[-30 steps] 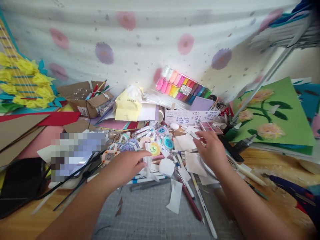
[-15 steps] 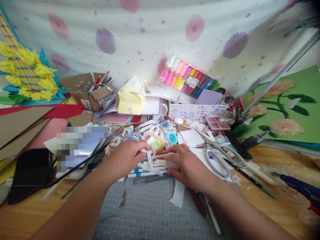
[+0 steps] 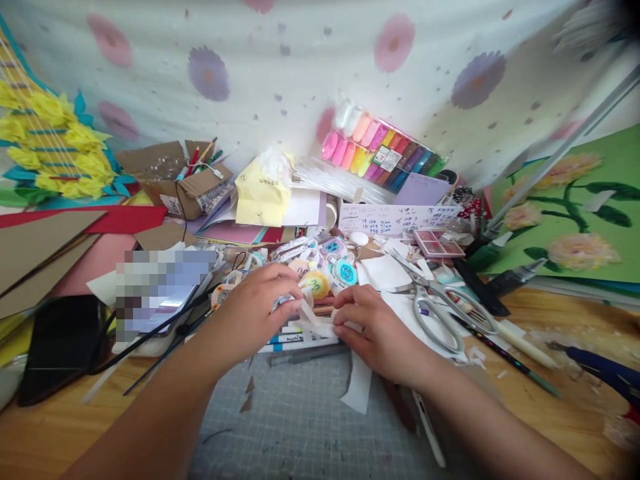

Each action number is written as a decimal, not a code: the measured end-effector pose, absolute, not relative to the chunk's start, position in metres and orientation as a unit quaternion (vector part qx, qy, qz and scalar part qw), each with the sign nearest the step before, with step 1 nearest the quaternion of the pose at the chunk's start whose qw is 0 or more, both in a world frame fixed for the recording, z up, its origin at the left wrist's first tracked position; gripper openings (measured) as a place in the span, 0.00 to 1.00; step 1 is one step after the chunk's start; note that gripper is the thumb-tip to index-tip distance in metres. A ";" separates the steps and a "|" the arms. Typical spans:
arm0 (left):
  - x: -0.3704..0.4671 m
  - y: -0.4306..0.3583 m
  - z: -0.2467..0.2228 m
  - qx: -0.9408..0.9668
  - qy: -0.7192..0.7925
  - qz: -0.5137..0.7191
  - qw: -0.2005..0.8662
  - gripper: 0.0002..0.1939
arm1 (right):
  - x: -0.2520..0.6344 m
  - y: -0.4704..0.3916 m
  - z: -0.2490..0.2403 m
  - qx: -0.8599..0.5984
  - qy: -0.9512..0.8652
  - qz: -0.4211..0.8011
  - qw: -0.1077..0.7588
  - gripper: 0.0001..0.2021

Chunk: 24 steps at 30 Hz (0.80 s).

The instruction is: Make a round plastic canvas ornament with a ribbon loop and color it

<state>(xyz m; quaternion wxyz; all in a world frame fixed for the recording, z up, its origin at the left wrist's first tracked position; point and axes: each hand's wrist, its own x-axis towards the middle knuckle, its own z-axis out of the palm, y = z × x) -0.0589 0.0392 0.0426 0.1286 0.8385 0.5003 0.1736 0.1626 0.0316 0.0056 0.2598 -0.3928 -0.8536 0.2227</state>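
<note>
A thin, whitish strip (image 3: 316, 321), translucent like paper or tape, stretches between my two hands above the pens. My left hand (image 3: 257, 303) has thumb and fingers bent together at its upper left end. On the right, my right hand (image 3: 373, 327) pinches the other end with thumb and fingertips. Behind the strip lie small round decorated rolls, among them a yellow roll (image 3: 317, 284) and a turquoise roll (image 3: 345, 272). White and blue acrylic markers (image 3: 300, 341) rest just below my hands, at the top of the grey cutting mat (image 3: 280, 420).
Scissors (image 3: 440, 320) with silver handles lie at right, beside a dark dotted pen (image 3: 505, 357). A phone (image 3: 170, 300) with a cable stands at left. Behind are a cardboard box (image 3: 173, 193), a yellow paper bag (image 3: 263, 197) and a coloured clay pack (image 3: 383, 150).
My right hand has closed on the strip's loose end, which was hanging free. The strip now spans between both hands. My left hand has turned slightly, and the view has shifted a little.
</note>
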 end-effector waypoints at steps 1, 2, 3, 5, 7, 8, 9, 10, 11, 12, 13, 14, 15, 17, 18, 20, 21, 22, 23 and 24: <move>-0.055 0.037 0.043 0.844 0.478 0.186 0.154 0.09 | 0.166 0.033 0.007 -0.387 -0.841 0.256 0.279 0.05; -0.051 0.035 0.043 0.850 0.455 0.193 0.184 0.08 | 0.169 0.034 0.009 -0.379 -0.826 0.293 0.297 0.05; -0.047 0.033 0.042 0.853 0.437 0.195 0.211 0.09 | 0.171 0.034 0.010 -0.371 -0.811 0.327 0.314 0.05; -0.037 0.029 0.040 0.851 0.422 0.205 0.237 0.11 | 0.173 0.035 0.010 -0.357 -0.784 0.379 0.340 0.05; -0.031 0.027 0.037 0.839 0.434 0.221 0.241 0.06 | 0.171 0.035 0.010 -0.351 -0.763 0.411 0.355 0.05; -0.030 0.028 0.036 0.832 0.445 0.227 0.242 0.03 | 0.169 0.036 0.010 -0.353 -0.756 0.419 0.359 0.05; -0.031 0.029 0.036 0.825 0.455 0.228 0.244 0.03 | 0.168 0.036 0.010 -0.357 -0.752 0.422 0.360 0.05; -0.032 0.030 0.036 0.821 0.464 0.224 0.247 0.03 | 0.167 0.036 0.011 -0.362 -0.750 0.421 0.359 0.05; -0.035 0.032 0.037 0.818 0.471 0.213 0.252 0.04 | 0.166 0.036 0.011 -0.369 -0.750 0.417 0.356 0.06; -0.038 0.033 0.037 0.819 0.474 0.199 0.256 0.04 | 0.165 0.036 0.012 -0.376 -0.751 0.413 0.353 0.07; -0.041 0.035 0.038 0.820 0.476 0.186 0.259 0.04 | 0.165 0.035 0.012 -0.381 -0.752 0.410 0.349 0.08; -0.044 0.036 0.039 0.821 0.475 0.174 0.263 0.05 | 0.165 0.035 0.013 -0.386 -0.753 0.407 0.344 0.09; -0.046 0.038 0.040 0.822 0.474 0.169 0.265 0.05 | 0.165 0.035 0.013 -0.390 -0.755 0.404 0.340 0.10; -0.049 0.039 0.041 0.822 0.475 0.164 0.269 0.06 | 0.165 0.033 0.013 -0.389 -0.761 0.393 0.340 0.06; -0.050 0.039 0.042 0.821 0.476 0.162 0.271 0.06 | 0.166 0.032 0.013 -0.381 -0.768 0.382 0.345 0.04; -0.050 0.039 0.042 0.820 0.477 0.159 0.273 0.06 | 0.165 0.029 0.012 -0.350 -0.790 0.354 0.358 0.11; -0.050 0.039 0.042 0.820 0.477 0.158 0.275 0.06 | 0.164 0.029 0.011 -0.333 -0.800 0.338 0.367 0.14; -0.051 0.039 0.042 0.820 0.475 0.157 0.277 0.06 | 0.163 0.028 0.010 -0.323 -0.805 0.324 0.378 0.13; -0.051 0.039 0.042 0.821 0.473 0.157 0.278 0.06 | 0.162 0.028 0.009 -0.322 -0.803 0.314 0.390 0.12; -0.051 0.039 0.042 0.822 0.471 0.156 0.280 0.06 | 0.162 0.028 0.007 -0.329 -0.797 0.308 0.403 0.10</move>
